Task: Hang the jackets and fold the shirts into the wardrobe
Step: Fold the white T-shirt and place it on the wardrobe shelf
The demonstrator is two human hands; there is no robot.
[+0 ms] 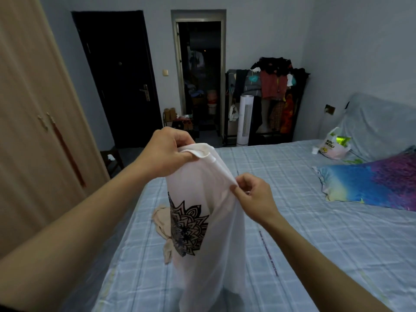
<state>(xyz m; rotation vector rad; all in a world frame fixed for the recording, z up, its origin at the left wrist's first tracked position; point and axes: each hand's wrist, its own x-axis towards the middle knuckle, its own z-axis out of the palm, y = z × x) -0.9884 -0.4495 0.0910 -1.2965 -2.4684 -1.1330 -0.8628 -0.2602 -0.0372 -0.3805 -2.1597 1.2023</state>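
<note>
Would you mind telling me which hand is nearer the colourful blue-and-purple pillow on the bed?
Right. The right hand pinches the white printed shirt closer to the pillow; the left hand is farther left.

**Hidden and cut off**

The white shirt runs off the frame's bottom edge and covers part of the beige garment at centre. The wardrobe is cropped upper left. The doorway interior is too dark to read.
</note>
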